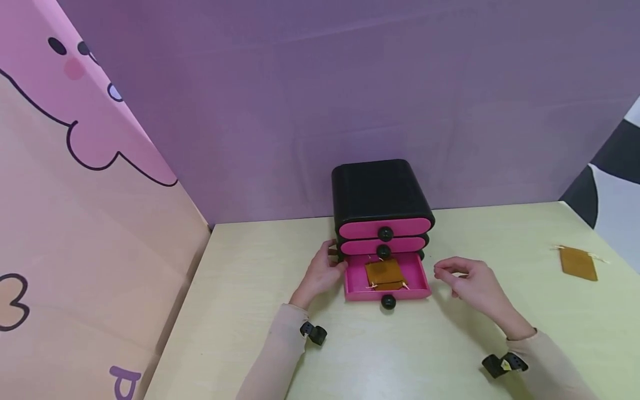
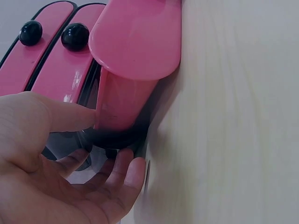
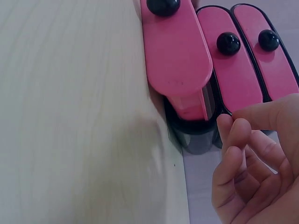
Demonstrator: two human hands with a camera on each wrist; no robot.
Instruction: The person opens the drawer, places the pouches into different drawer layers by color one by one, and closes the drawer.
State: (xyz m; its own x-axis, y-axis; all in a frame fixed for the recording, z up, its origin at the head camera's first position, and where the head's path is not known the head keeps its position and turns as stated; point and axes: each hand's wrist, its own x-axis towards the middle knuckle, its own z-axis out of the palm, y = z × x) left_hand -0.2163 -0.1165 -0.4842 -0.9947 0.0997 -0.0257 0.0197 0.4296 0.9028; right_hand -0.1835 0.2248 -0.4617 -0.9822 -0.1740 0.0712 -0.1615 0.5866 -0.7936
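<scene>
A small black cabinet [image 1: 380, 189] with pink drawer fronts stands against the back wall. Its bottom drawer [image 1: 355, 294] is pulled out and holds a mustard-brown drawstring pouch [image 1: 384, 272] with pale cords. At the cabinet's left side, my left hand [image 1: 322, 269] grips its edge; in the left wrist view the thumb lies by the drawer's side wall and the fingers bend along the casing. My right hand [image 1: 470, 280] hovers right of the drawer, fingers loosely bent and thumb near the index finger, holding nothing visible. The right wrist view shows this hand [image 3: 257, 163] beside the cabinet.
Another mustard-brown pouch [image 1: 578, 263] with pale cords lies on the right part of the light wooden table [image 1: 240, 261]. A purple wall [image 1: 280, 111] rises behind the cabinet, and a patterned panel [image 1: 75, 194] borders the table on the left. The bottom drawer's black knob [image 1: 388, 302] points forward.
</scene>
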